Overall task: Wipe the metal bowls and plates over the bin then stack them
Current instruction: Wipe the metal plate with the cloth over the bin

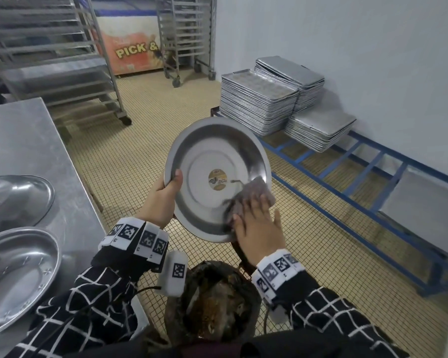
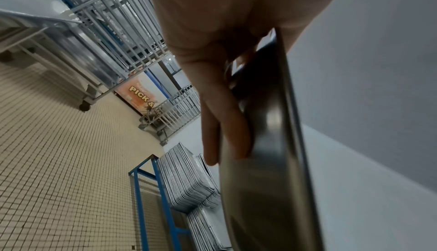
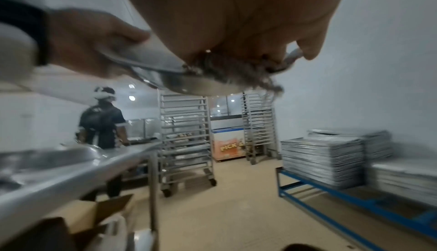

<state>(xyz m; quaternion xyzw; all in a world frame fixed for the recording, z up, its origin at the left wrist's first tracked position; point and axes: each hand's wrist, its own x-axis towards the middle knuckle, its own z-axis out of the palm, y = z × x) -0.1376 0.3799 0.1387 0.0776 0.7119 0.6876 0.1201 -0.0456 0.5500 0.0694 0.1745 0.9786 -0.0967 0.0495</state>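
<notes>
Metal bowl (image 1: 217, 177) is held tilted over the bin (image 1: 212, 306), its hollow facing the person. The left hand (image 1: 163, 200) has a grip on the rim, thumb inside the edge and fingers (image 2: 227, 124) lying along the outer wall. The right hand (image 1: 256, 223) presses a grey cloth (image 1: 254, 195) flat against the lower right of the inside; its fingers look mostly straight over the cloth, though the wrist view is too blurred to tell how much they curl into it.

The main risk, as I judge it, is the one-sided hold. The bowl hangs from one part of its rim, and the wiping push lands on the opposite side, so a hard stroke could twist it out of the thumb and drop it into the dirty bin or onto the tiled floor (image 1: 130, 156). The cloth also hangs past the rim and could brush the bin's soiled liner. A round label (image 1: 217, 180) sits at the bowl's centre, and rubbing across it could snag the cloth. Two more bowls (image 1: 18, 277) wait on the table (image 1: 23, 140) to the left.
</notes>
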